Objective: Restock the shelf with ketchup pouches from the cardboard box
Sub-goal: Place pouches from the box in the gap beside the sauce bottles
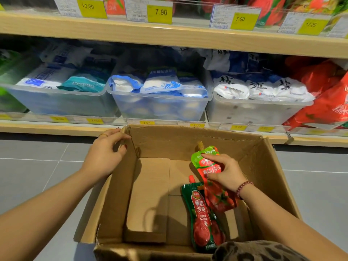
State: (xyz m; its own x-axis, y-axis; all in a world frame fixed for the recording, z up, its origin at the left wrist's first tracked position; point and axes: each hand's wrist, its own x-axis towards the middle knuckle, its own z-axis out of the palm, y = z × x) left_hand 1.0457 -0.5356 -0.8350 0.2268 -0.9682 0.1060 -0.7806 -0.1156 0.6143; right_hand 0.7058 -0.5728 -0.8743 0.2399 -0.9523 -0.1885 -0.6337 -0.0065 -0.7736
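Right hand [225, 173] pinches light-green ketchup pouch [211, 166] in cardboard box [113, 204], left hand [105, 153] grips its flap; slick film could slip on lifting.

A: Floor?
B: Grey tiles [37, 166] with pale grout lines, running under the shelving.

A: Furniture?
B: Light wood shelves. Upper board [169, 34] is carrying yellow price tags [159, 14] in a clear strip. Lower board [56, 127] is showing more yellow tags [146, 122], blurred.

A: On the lower board?
B: Three clear bins [162, 108] are sitting side by side, holding white and blue bags [162, 85]. Red packs [327, 102] are leaning at the right end, green packs [7, 72] at far left.

A: Light?
B: Even indoor light; the back of the shelf is lying in shadow.
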